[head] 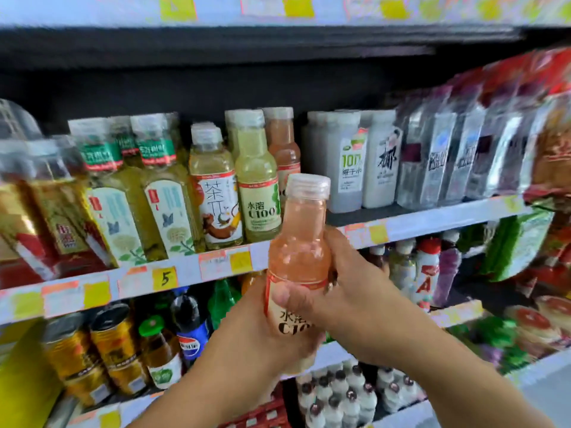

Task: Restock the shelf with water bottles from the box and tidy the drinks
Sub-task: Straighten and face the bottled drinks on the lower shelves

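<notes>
I hold a pink C100 drink bottle [299, 257] upright in front of the shelf edge [191, 270], its clear cap on top. My left hand [262, 322] grips its lower labelled half from below, thumb across the label. My right hand [349, 282] wraps the bottle's right side at mid-height. On the shelf behind stand a yellow C100 bottle [258, 186] and another pink bottle [282, 143] in the same row. No water bottles or box show in this view.
Tea bottles [216, 193] and green-capped bottles [129, 193] fill the shelf's left. White coconut-water cartons [349, 168] and silver pouches [448, 156] stand to the right. Below are cans [114, 350], a Pepsi bottle [191, 329] and small white bottles [340, 396].
</notes>
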### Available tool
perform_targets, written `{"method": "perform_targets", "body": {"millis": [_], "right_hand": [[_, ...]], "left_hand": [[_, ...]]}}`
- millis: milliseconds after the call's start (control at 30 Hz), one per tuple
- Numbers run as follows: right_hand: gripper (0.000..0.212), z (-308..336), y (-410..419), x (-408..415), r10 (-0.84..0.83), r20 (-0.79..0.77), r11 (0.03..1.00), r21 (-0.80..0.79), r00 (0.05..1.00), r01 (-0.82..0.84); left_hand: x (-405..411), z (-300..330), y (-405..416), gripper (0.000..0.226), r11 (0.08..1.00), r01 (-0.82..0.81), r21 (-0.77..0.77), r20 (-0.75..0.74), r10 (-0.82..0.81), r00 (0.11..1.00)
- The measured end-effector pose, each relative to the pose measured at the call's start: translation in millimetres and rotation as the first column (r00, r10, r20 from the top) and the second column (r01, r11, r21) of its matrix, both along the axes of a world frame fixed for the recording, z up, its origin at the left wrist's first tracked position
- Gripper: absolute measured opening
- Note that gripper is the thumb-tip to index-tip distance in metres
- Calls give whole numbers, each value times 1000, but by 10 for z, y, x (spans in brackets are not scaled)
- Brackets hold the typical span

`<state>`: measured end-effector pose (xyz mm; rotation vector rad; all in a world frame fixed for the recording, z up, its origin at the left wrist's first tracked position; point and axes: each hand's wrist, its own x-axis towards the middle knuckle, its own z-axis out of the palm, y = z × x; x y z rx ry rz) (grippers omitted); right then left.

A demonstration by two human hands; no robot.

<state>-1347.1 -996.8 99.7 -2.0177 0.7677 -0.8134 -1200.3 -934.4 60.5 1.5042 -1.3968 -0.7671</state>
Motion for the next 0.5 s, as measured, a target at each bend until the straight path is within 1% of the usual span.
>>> {"method": "perform_targets", "body": {"millis": [67,167,200,233,267,300,367,400,500], "right_hand": [[67,15,-58,5,-34,21,999,0,999,34],[72,189,-220,43,-169,99,982,-67,981,176],[70,267,-283,68,-208,138,972,-81,968,220],[68,332,-361,101,-235,174,963,-91,956,254],[67,395,-444,144,-253,202,955,-102,946,277],[67,445,-535,191,-265,219,949,-116,939,295],[67,484,-729,294,-272,227,939,-149,935,309],[67,480,-820,358,-273,212,936,-166,938,310],[67,368,-1038,524,-281,170,935,-175,944,310]], "left_hand": [[-60,165,-115,53,1000,2,-28,37,-1,999],[-69,377,-317,48,992,-19,-124,61,27,998],[-58,415,-395,43,984,-47,-173,100,65,993],[-46,444,-450,38,973,-82,-215,175,121,977],[-30,452,-485,37,963,-120,-242,262,184,947],[-12,453,-496,40,956,-159,-246,348,241,906],[45,394,-510,61,944,-237,-229,531,325,783],[71,353,-515,67,942,-253,-222,595,336,730],[130,255,-508,66,945,-247,-214,686,325,651]]}}
